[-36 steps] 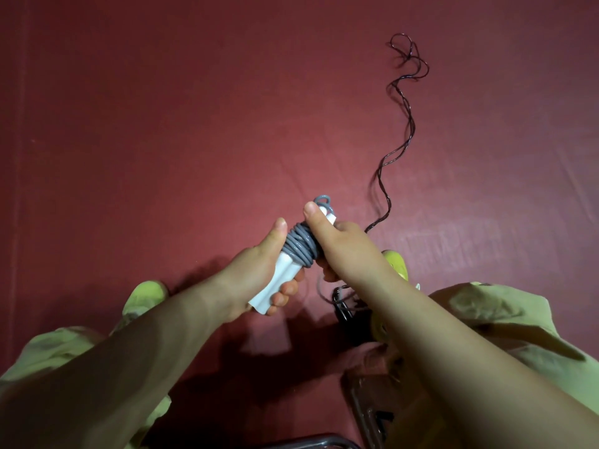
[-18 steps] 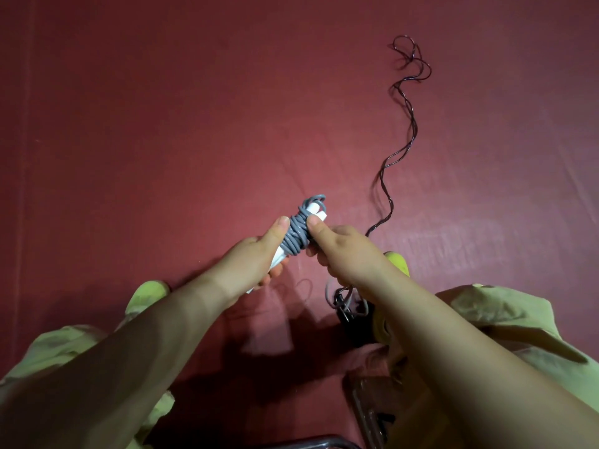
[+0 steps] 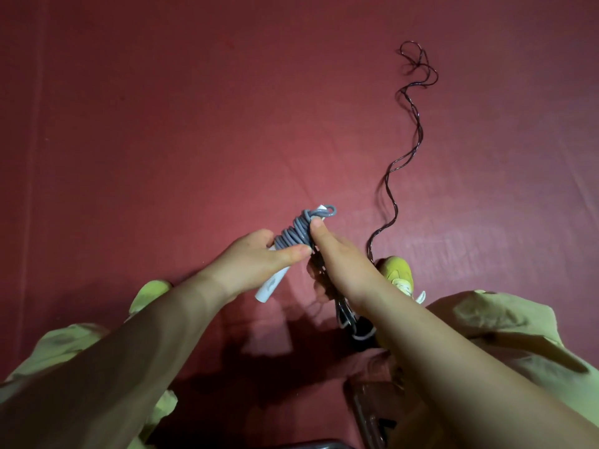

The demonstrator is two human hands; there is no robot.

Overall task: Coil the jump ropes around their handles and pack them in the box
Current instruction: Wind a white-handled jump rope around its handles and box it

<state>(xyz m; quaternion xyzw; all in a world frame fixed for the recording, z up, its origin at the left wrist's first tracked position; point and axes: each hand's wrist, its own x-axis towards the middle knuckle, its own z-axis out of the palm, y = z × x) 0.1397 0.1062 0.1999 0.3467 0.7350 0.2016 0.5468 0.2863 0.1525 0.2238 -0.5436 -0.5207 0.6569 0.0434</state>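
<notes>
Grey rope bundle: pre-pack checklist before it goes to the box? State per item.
1. Grey rope wound onto the white handles: ok, the coils sit bunched on the upper half.
2. Rope end secured: cannot tell; a small loop sticks out at the top, and any tuck is hidden.
3. Left hand grips the handles: ok.
4. Right hand holds the coils: ok, thumb pressed on them.
5. Box in sight and open: cannot tell; only a dark edge shows at the bottom of the frame.
6. Other ropes coiled: not ok, the dark rope lies loose across the red floor.
</notes>
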